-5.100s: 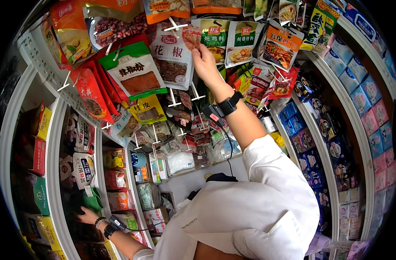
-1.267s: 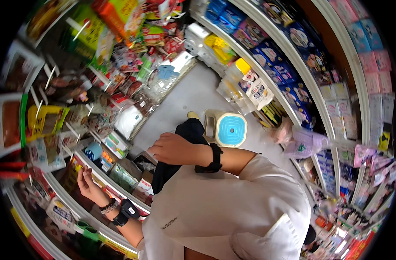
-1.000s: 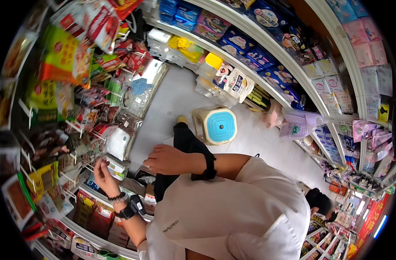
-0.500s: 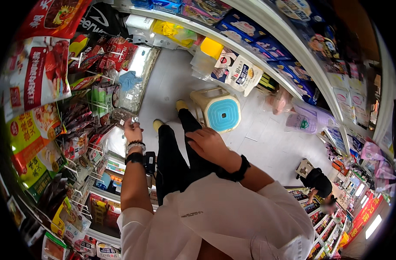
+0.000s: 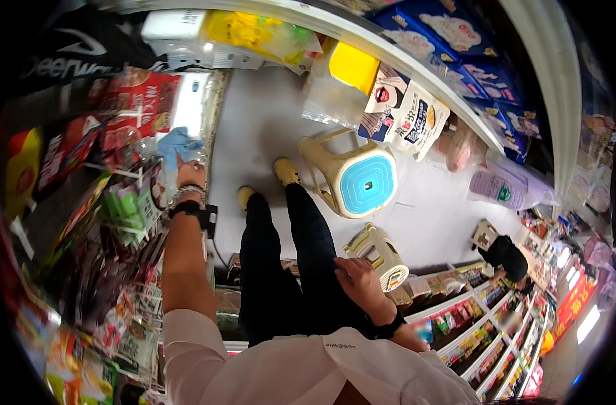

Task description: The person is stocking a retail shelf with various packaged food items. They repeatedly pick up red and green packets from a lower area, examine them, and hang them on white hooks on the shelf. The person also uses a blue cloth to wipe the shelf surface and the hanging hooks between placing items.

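Packets [image 5: 129,202] hang crowded on the rack at the aisle's left edge, where the left hand [image 5: 188,177] touches them (grip hidden). Right hand [image 5: 358,280] hangs slack near the stool [image 5: 352,177], bare floor [image 5: 254,135] beyond.

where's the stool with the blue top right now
In the head view, the stool stands on the floor right of centre, just right of the person's yellow shoes, below the bagged goods.

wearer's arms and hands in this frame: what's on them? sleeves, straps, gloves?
No gloves; both hands are bare. The left hand has a beaded bracelet at the wrist and below it a black strap carrying a small boxy black device. The right hand has a plain black wristband. Forearms are bare; white sleeves end near the elbows.
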`<state>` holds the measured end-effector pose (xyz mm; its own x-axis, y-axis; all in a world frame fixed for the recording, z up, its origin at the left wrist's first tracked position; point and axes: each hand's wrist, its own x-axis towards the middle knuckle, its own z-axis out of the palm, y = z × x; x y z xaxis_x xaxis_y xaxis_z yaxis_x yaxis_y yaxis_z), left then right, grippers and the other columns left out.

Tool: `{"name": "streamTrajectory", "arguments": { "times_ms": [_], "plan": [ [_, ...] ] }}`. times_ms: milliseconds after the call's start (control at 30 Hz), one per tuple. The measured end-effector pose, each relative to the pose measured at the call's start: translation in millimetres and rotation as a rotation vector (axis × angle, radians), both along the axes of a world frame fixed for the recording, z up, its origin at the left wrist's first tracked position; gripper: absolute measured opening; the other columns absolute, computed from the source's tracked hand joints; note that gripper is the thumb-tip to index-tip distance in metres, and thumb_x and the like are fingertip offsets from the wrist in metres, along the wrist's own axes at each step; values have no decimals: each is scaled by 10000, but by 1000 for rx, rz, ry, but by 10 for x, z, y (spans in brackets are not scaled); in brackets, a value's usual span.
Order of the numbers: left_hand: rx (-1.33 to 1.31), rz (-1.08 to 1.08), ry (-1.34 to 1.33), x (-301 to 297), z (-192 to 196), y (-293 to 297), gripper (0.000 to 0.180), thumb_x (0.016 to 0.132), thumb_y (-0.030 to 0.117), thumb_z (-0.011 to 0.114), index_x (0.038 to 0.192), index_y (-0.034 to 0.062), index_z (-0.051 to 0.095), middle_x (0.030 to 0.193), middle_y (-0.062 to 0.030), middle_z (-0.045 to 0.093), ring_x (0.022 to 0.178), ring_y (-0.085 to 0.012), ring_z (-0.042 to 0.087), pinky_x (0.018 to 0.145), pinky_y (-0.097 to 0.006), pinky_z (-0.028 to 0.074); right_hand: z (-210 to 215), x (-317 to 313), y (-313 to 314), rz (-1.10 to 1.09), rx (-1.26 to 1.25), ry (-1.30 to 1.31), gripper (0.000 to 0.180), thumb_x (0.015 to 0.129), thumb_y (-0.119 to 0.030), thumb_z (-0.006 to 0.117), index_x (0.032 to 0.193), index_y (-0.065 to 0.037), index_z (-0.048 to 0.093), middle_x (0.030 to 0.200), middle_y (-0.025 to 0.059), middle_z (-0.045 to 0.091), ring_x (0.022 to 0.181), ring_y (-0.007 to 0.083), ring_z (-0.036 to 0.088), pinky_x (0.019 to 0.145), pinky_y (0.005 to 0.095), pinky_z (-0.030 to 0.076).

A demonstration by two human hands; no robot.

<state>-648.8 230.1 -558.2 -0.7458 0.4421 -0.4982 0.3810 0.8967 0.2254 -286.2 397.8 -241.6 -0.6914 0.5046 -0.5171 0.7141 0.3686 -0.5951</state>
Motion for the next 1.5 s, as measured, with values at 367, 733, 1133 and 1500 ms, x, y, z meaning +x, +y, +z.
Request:
{"name": "streamTrajectory", "arguments": {
  "times_ms": [367, 733, 1133, 1500],
  "plan": [
    [277, -139, 164, -238, -245, -119, 298, 770, 163, 537, 992, -24, 606, 1081, -210, 573, 985, -352, 548, 857, -385, 444, -249, 35, -206, -91, -10, -49, 248, 741, -74, 604, 981, -42, 556, 763, 119, 576, 724, 311, 563, 678, 393, 453],
    [1157, 803, -626, 867, 2842, 251, 154, 753, -62, 626, 887, -5, 576, 847, -71, 619, 765, -127, 574, 732, -245, 455, 453, -447, 30, -1, 27, 251, 376, 729, -79, 620, 1091, -52, 522, 975, 131, 574, 829, 314, 572, 741, 379, 470],
    [1184, 381, -900, 1497, 5217, 143, 216, 783, -16, 628, 996, 6, 605, 950, -45, 625, 861, -97, 577, 752, -237, 472, 1344, -990, 112, 207, -284, 635, 580, 705, -45, 646, 1239, -21, 423, 964, 161, 606, 836, 269, 615, 726, 337, 477],
    [1322, 489, -146, 2154, 5766, -516, 392, 747, 57, 678, 1114, 22, 543, 1158, -108, 519, 1036, -191, 530, 898, -310, 424, 2258, -1361, -387, 697, -721, 598, 248, 715, 4, 565, 962, 11, 573, 870, 68, 621, 828, 141, 580, 745, 267, 458]
  ]
}}
